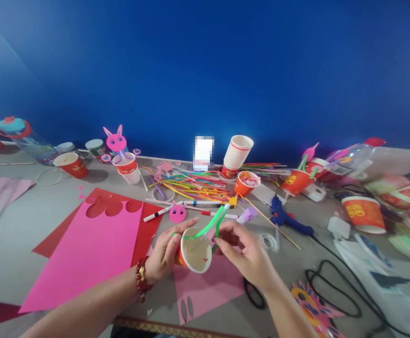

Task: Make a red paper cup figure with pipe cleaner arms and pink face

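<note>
My left hand (pixel 166 246) is closed around the side of a red-and-white paper cup (pixel 196 270), tilted so that its open mouth faces me. A bright green pipe cleaner (pixel 208 227) runs from inside the cup's rim up to a bend and down to my right hand (pixel 242 249). The fingers of my right hand pinch its lower end beside the cup. A thin whitish stick also slants up out of the cup along the green strand. Just behind the cup lies a pink paper animal face (pixel 177 213) with two eyes.
Magenta paper (pixel 95 253) with round cutouts lies on red paper at left. Several coloured pipe cleaners (pixel 198 185) are piled at the back, near stacked paper cups (pixel 238 152). A blue glue gun (pixel 289 219) and its black cord lie at right.
</note>
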Motion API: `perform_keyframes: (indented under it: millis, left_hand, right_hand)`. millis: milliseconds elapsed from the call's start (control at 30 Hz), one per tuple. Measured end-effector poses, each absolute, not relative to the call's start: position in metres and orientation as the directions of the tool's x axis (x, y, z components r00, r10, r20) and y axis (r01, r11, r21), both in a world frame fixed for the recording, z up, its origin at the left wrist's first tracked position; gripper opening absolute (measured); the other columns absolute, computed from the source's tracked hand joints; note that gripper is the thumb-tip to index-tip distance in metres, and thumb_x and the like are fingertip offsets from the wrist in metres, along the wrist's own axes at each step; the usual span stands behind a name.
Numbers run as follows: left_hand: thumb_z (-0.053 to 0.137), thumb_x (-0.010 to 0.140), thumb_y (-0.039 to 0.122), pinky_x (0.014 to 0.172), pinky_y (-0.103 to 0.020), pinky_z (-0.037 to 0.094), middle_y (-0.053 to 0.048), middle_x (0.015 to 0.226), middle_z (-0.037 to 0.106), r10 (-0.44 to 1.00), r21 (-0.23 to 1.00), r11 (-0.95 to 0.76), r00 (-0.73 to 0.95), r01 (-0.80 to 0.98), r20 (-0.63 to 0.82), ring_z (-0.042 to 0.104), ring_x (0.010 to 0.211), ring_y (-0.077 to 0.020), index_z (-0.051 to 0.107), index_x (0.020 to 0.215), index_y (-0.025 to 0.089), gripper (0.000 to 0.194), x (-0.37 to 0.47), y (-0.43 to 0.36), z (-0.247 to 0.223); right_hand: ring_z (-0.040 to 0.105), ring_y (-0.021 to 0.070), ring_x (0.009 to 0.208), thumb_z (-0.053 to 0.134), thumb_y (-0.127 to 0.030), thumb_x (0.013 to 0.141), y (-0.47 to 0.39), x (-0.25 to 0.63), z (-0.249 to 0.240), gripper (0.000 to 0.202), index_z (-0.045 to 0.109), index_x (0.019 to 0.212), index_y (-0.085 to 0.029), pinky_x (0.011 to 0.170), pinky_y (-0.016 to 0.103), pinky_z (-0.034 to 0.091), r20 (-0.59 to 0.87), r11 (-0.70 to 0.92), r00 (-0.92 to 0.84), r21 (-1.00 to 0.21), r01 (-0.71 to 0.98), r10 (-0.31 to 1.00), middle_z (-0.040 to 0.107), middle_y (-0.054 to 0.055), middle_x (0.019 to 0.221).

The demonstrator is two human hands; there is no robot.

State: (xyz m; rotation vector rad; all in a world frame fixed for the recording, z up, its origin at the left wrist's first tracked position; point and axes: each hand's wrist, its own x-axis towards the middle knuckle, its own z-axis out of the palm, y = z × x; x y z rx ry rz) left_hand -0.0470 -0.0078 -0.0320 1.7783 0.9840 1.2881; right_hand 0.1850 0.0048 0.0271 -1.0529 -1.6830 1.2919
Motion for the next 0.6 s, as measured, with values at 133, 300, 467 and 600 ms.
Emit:
perform_keyframes:
  millis: [133,300,467,600]
  left_hand:
    - [0.031,0.104,0.037,0.102,-0.039,0.050,-0.010,0.132,0.067,0.874,0.857,-0.473,0.230,0.204,0.427,0.064,0.118,-0.0262,0.058,0.138,0.022,0.046,-0.0455,-0.0056,-0.0303]
    - [0.031,0.104,0.037,0.101,-0.037,0.051,-0.011,0.133,0.066,0.857,0.845,-0.493,0.285,0.207,0.430,0.063,0.120,-0.0271,0.056,0.140,0.019,0.047,-0.0428,-0.0050,-0.0297]
    - [0.031,0.104,0.035,0.102,-0.036,0.050,-0.010,0.134,0.066,0.857,0.842,-0.495,0.280,0.212,0.433,0.064,0.120,-0.0263,0.056,0.140,0.020,0.046,-0.0432,-0.0059,-0.0295]
    - [0.030,0.104,0.035,0.102,-0.036,0.050,-0.011,0.133,0.066,0.870,0.856,-0.469,0.280,0.217,0.406,0.064,0.120,-0.0262,0.056,0.139,0.018,0.047,-0.0430,-0.0064,-0.0279]
  right_hand:
    - [0.067,0.0147,0.064,0.065,-0.034,0.092,0.0031,0.1886,0.0296,0.015,0.063,0.096,-0.020,0.061,0.023,0.057,0.140,0.188,-0.316,-0.974,0.127,0.938,0.066,0.001,0.074]
    - [0.068,0.0156,0.067,0.067,-0.039,0.090,-0.0002,0.1829,0.0286,0.021,0.065,0.096,-0.018,0.061,0.025,0.060,0.113,0.138,-0.348,-0.989,0.046,0.931,0.068,0.005,0.083]
    - [0.067,0.0140,0.067,0.065,-0.035,0.093,0.0006,0.1810,0.0248,0.019,0.065,0.100,-0.018,0.063,0.025,0.058,0.107,0.169,-0.430,-0.980,0.107,0.897,0.066,0.004,0.086]
    - [0.066,0.0135,0.065,0.064,-0.036,0.093,0.0015,0.1814,0.0245,0.019,0.066,0.100,-0.018,0.060,0.024,0.054,0.121,0.202,-0.461,-0.971,0.130,0.879,0.067,0.004,0.087]
